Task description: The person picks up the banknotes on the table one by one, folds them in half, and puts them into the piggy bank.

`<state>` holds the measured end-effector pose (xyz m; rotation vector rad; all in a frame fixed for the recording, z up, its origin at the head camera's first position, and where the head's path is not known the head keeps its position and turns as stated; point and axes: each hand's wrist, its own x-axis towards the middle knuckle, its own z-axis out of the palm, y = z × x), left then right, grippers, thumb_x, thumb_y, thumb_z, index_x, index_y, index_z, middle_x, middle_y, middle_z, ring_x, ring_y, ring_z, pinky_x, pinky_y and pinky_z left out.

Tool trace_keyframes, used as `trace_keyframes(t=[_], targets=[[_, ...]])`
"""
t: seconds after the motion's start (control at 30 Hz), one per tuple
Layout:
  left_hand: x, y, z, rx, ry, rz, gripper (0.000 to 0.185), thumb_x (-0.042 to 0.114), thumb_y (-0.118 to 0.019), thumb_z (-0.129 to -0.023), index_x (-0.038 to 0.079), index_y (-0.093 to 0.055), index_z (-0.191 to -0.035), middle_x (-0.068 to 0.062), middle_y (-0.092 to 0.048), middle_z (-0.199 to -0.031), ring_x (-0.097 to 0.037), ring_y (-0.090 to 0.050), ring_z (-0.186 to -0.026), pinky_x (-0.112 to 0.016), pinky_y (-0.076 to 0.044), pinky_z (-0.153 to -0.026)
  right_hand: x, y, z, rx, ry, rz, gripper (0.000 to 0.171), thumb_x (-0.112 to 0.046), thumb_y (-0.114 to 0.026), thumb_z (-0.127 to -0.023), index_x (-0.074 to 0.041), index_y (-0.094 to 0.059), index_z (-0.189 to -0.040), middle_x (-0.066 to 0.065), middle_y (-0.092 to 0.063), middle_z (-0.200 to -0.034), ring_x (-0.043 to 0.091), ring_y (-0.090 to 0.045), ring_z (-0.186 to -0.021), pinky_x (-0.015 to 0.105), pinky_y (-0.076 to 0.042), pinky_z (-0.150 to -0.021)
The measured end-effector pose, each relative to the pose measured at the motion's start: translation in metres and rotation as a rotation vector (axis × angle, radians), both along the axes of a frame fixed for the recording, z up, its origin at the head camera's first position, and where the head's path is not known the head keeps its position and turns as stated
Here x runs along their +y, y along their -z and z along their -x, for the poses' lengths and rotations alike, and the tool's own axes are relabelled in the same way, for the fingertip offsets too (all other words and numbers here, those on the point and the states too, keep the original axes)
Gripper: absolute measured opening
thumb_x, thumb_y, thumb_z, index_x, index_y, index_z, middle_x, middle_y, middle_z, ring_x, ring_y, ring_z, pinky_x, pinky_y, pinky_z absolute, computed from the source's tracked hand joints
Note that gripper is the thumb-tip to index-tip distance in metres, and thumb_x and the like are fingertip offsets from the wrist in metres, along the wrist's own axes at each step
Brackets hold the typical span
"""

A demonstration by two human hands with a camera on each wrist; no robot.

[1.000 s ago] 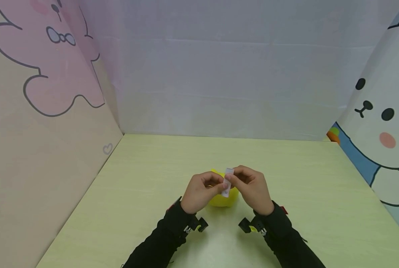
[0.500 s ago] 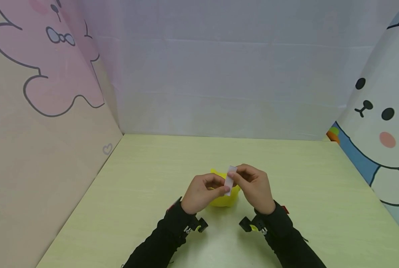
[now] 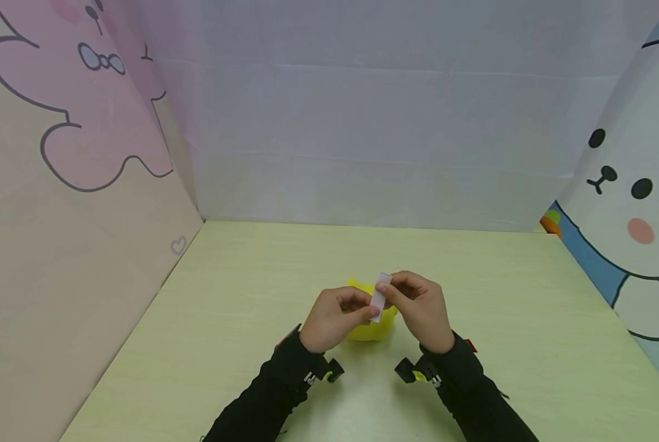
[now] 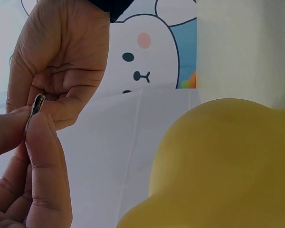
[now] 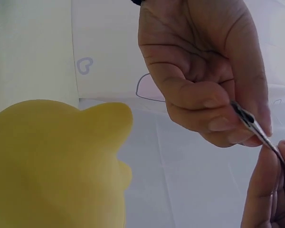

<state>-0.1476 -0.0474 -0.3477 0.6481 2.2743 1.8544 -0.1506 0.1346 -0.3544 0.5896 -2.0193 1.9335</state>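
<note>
- Head view: both hands meet above the near middle of the pale green table [image 3: 528, 319]. The left hand [image 3: 331, 319] and the right hand [image 3: 420, 310] each have curled fingers pinching one small white flat strip [image 3: 379, 297], the left at its lower end, the right at its upper end. The strip's long axis runs nearly upright, leaning a little to the right at the top, and it lies between the two hands, equally near to both. Just behind and below them sits a rounded yellow soft toy [image 3: 369, 330], mostly covered by the hands; I cannot tell its full shape
- Left wrist view: the strip [image 4: 35, 110] shows edge-on as a thin pale line, gripped between the left fingertips [image 4: 42, 142] in the foreground and the right hand [image 4: 61, 61] beyond. The yellow toy [image 4: 218, 166] fills the lower right, cut off by the frame
- Right wrist view: the strip [image 5: 256, 130] again appears edge-on, thin and dark, held by the left hand [image 5: 204, 71] above and a right fingertip [image 5: 266, 190] below. The toy [image 5: 52, 166] is blurred and cut off at the lower left. Any print on the strip is too small to read
</note>
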Motion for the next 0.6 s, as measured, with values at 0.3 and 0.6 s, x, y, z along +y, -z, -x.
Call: trace_keyframes(t=[0.3, 0.6], targets=[[-0.0004, -0.002, -0.0012, 0.025, -0.031, 0.015, 0.015, 0.01, -0.068, -0.092, -0.003, -0.071, -0.099, -0.021, -0.071, -0.093, -0.003, -0.062, -0.07, -0.021, -0.053, -0.069, 0.0046, 0.0001, 0.0007, -0.074, -0.049, -0.046, 0.017, -0.003, -0.066, -0.092, 0.007, -0.068, -0.106, -0.011, -0.068, -0.087, 0.014, -0.063, -0.07, 0.028, -0.057, -0.065], [-0.0026, -0.0018, 0.0012, 0.042, -0.059, -0.015, 0.015, 0.01, -0.068, -0.092, -0.003, -0.071, -0.097, -0.022, -0.071, -0.093, -0.005, -0.062, -0.07, -0.024, -0.055, -0.071, 0.0044, 0.0026, 0.0018, -0.067, -0.16, -0.074, 0.019, -0.003, -0.064, -0.093, 0.006, -0.066, -0.11, -0.007, -0.069, -0.094, 0.008, -0.067, -0.079, 0.029, -0.059, -0.071]])
